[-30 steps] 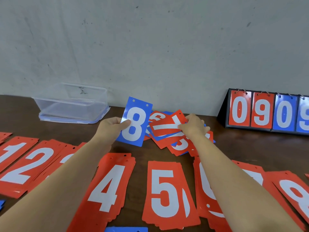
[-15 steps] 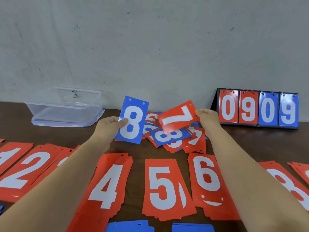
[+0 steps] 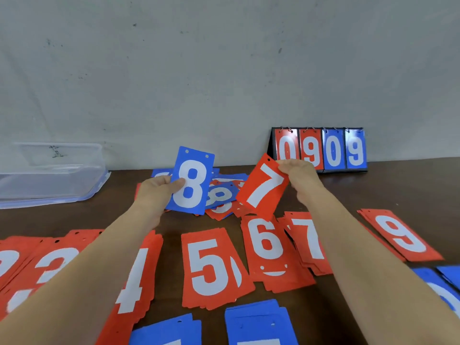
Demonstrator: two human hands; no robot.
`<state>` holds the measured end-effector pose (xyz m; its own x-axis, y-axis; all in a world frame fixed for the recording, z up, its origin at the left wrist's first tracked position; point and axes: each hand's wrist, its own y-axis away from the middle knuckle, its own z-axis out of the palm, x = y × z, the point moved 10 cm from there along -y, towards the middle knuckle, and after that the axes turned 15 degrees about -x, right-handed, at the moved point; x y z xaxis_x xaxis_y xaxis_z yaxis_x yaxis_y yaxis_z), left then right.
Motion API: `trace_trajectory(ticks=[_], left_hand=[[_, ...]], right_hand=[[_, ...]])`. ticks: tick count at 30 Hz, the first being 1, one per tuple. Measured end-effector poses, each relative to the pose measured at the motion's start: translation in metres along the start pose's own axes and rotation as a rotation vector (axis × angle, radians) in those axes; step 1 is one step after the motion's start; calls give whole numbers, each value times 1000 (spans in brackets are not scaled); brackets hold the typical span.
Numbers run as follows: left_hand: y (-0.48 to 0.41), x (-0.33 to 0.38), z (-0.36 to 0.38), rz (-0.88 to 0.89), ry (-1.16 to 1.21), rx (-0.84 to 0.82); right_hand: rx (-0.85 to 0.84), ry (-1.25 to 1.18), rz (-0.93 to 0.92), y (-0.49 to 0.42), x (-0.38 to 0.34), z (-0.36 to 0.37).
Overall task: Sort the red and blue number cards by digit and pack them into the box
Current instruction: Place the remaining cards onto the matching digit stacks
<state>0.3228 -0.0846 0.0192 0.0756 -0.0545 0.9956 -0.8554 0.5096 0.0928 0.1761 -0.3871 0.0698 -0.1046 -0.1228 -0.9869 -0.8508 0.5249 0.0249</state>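
You faced a grey wall (image 3: 224,70), and the dark table (image 3: 385,190) ran along its foot. Your row of red piles lay across the near half of the table, digits up. The 4 pile (image 3: 132,282) lay partly under your left forearm, then came the 5 pile (image 3: 211,267), the 6 pile (image 3: 268,247) and the 7 pile (image 3: 308,242) beside your right forearm. The 9 pile (image 3: 400,235) lay further right. The clear box (image 3: 62,168) sat at the far left by the wall, well apart from both hands.

Two blue piles (image 3: 258,322) lay at the near edge, in front of the 5 pile. A scoreboard (image 3: 321,149) stood against the wall on the right, reading 0 9 0 9. The loose heap (image 3: 221,195) of mixed red and blue cards lay between your hands, towards the wall.

Your left hand (image 3: 156,192) gripped the blue 8 card (image 3: 191,180) by its left edge, thumb across its face — the card stood nearly upright, lifted in front of the heap. Your right hand (image 3: 298,175) pinched the top corner of the red 7 card (image 3: 263,188), which hung tilted above the heap's right side. The hands were apart, and the two cards did not touch.
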Motion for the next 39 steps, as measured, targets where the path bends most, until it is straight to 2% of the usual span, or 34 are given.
trace_trajectory(ticks=[5, 9, 13, 17, 21, 23, 29, 35, 39], left_hand=[[4, -3, 73, -22, -58, -186], [20, -3, 135, -37, -28, -371], [38, -4, 172, -45, 12, -451], [44, -4, 185, -51, 41, -409], [48, -3, 195, -55, 158, -338], [52, -4, 208, -70, 176, -336], [61, -9, 231, -50, 234, -225], [67, -12, 215, -38, 243, -36], [77, -12, 203, -34, 243, 15]], right_hand=[[-43, 87, -107, 37, -7, -12], [11, 167, -191, 56, -16, -20], [57, 197, -213, 68, -18, -31], [13, 91, -202, 78, -16, -45], [-188, 99, -39, 86, 11, -53], [-209, 113, -12, 89, 18, -65], [-154, 138, -2, 92, 25, -129], [138, -11, 29, 95, 23, -210], [96, 47, 78, 91, 29, -213]])
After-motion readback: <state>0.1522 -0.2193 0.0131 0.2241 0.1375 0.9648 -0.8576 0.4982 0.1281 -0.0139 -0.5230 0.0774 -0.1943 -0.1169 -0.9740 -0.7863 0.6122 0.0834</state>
